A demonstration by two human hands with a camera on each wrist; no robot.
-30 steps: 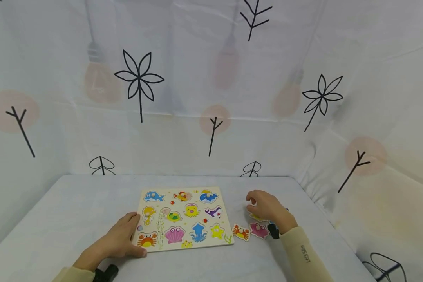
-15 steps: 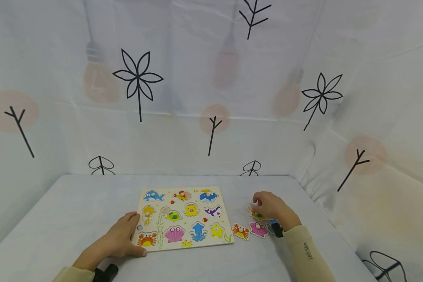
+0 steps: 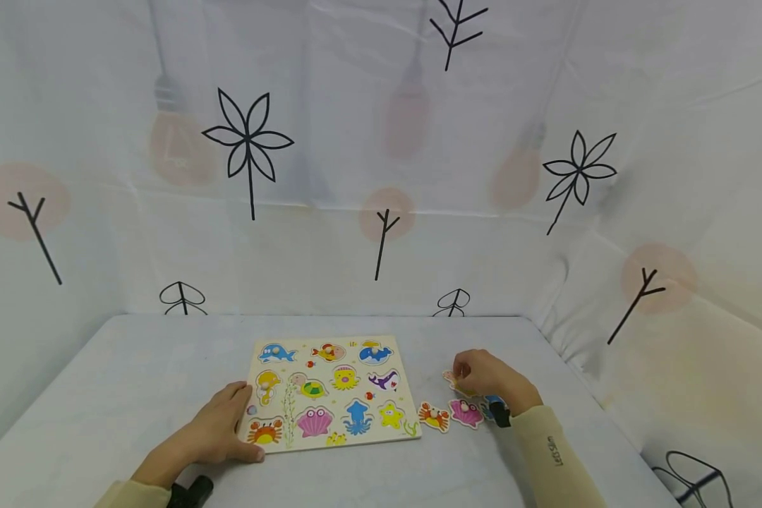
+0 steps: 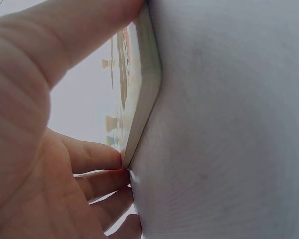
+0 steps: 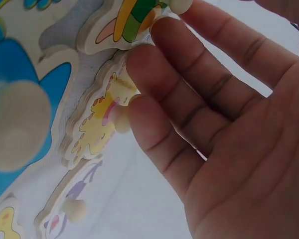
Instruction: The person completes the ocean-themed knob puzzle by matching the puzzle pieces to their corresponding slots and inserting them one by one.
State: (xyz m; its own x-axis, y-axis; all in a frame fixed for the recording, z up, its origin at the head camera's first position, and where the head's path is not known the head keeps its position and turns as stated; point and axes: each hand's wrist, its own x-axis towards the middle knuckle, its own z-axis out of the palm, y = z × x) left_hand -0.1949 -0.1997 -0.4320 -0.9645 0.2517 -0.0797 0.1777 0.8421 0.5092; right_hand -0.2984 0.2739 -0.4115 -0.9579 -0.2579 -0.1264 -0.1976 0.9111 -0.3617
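Observation:
The puzzle board [image 3: 381, 437], pale with printed sea animals, lies flat on the table. My left hand [image 3: 217, 428] spans its near left corner, thumb along the front edge and fairly straight fingertips against the left edge. In the left wrist view they touch the board's side [image 4: 147, 89]. To the right of the board, my right hand [image 3: 487, 372] pinches the knob of a turtle puzzle piece [image 5: 134, 25], which it mostly covers in the head view. Its other fingers stretch beside a yellow octopus piece [image 5: 99, 124].
A crab piece [image 3: 434, 418] lies by the board's right edge, a pink shell piece [image 3: 466, 416] next to it. In the right wrist view lie a blue piece [image 5: 52, 109] with a round knob and a purple-and-white piece [image 5: 70, 199]. A white cloth backdrop [image 3: 330, 268] stands behind.
My right hand has moved slightly right and lowered onto the turtle piece, its finger and thumb coming together. The left hand and the board have stayed put.

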